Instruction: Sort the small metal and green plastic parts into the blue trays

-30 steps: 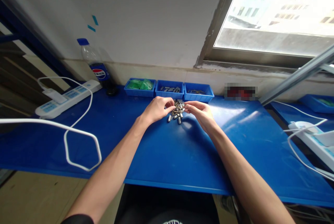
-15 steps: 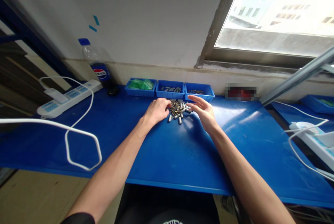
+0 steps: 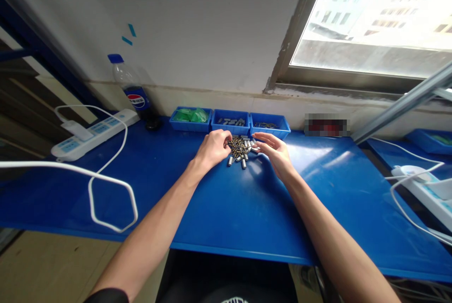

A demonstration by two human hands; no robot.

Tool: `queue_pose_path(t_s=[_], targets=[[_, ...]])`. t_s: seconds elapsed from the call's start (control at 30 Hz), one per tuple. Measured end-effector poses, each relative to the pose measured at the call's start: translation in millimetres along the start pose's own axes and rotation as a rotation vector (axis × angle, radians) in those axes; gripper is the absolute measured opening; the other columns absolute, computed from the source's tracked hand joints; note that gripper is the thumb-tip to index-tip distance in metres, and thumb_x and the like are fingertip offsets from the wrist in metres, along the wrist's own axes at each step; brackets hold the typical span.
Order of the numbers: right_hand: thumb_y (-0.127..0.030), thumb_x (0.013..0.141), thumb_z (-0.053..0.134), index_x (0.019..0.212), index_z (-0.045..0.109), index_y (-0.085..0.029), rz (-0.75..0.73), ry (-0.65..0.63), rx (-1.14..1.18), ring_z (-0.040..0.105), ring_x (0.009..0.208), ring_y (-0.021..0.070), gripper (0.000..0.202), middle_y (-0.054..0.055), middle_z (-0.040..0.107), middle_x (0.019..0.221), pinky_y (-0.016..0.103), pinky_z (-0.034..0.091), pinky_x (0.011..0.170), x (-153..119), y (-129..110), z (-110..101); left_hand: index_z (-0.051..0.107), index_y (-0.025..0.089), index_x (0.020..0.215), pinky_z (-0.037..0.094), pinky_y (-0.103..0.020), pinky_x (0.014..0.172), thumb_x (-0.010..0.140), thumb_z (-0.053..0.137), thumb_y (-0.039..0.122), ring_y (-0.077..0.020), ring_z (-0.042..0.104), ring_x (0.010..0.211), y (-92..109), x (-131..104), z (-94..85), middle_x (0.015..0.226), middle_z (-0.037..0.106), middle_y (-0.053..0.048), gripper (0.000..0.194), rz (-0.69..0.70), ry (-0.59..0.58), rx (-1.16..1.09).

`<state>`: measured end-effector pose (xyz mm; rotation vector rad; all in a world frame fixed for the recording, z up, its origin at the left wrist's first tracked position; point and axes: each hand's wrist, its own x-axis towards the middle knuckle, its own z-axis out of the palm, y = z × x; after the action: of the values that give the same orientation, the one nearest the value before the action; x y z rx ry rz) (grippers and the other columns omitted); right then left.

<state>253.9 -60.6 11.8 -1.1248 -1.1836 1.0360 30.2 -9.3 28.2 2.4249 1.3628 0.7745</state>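
A heap of brass-coloured screws (image 3: 238, 147) mixed with short silver metal cylinders (image 3: 243, 163) lies on the blue table in front of me. At its left edge is my left hand (image 3: 213, 147), fingers curled inward with the tips close together; anything in them is too small to make out. My right hand (image 3: 275, 151) lies at the right edge of the heap. Its fingers are extended and apart, with the fingertips beside a few silver cylinders and nothing held.
Behind the heap stand three blue trays: one with green packets (image 3: 190, 115), one with metal cylinders (image 3: 231, 122), one with screws (image 3: 266, 125). A cola bottle (image 3: 136, 98) and a power strip (image 3: 102, 129) stand left. A white cable (image 3: 106, 178) loops nearby.
The fingers of my left hand have shifted slightly and lifted a little at the heap's edge. My right hand stays almost in place, its fingers slightly lower.
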Motion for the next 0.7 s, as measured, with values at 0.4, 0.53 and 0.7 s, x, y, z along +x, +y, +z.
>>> queue_pose_path(t_s=[0.4, 0.53, 0.7], targets=[[-0.05, 0.078, 0.083, 0.111, 0.077, -0.023, 0.023, -0.159, -0.079, 0.074, 0.084, 0.0232, 0.043, 0.006, 0.08, 0.093, 0.042, 0.06, 0.084, -3, 1, 5, 0.051, 0.021, 0.107, 0.05, -0.025, 0.078, 0.085, 0.061, 0.008, -0.0135, 0.062, 0.08, 14, -2, -1.7, 0.089, 0.063, 0.0, 0.028, 0.259, -0.024, -0.277], [-0.049, 0.076, 0.085, 0.105, 0.08, -0.022, 0.049, -0.198, -0.07, 0.076, 0.088, 0.0253, 0.04, 0.007, 0.081, 0.097, 0.043, 0.061, 0.086, -3, 6, 5, 0.049, 0.021, 0.106, 0.05, -0.024, 0.078, 0.085, 0.061, 0.008, -0.0132, 0.063, 0.081, 11, -1, 0.1, 0.089, 0.062, 0.0, 0.027, 0.276, -0.058, -0.288], [-0.048, 0.075, 0.086, 0.108, 0.08, -0.021, 0.078, -0.226, -0.042, 0.077, 0.09, 0.0255, 0.042, 0.008, 0.082, 0.1, 0.042, 0.061, 0.086, -4, 4, 6, 0.049, 0.021, 0.107, 0.049, -0.023, 0.075, 0.086, 0.061, 0.007, -0.013, 0.063, 0.081, 9, -2, 3.9, 0.09, 0.062, 0.0, 0.028, 0.309, -0.088, -0.308]])
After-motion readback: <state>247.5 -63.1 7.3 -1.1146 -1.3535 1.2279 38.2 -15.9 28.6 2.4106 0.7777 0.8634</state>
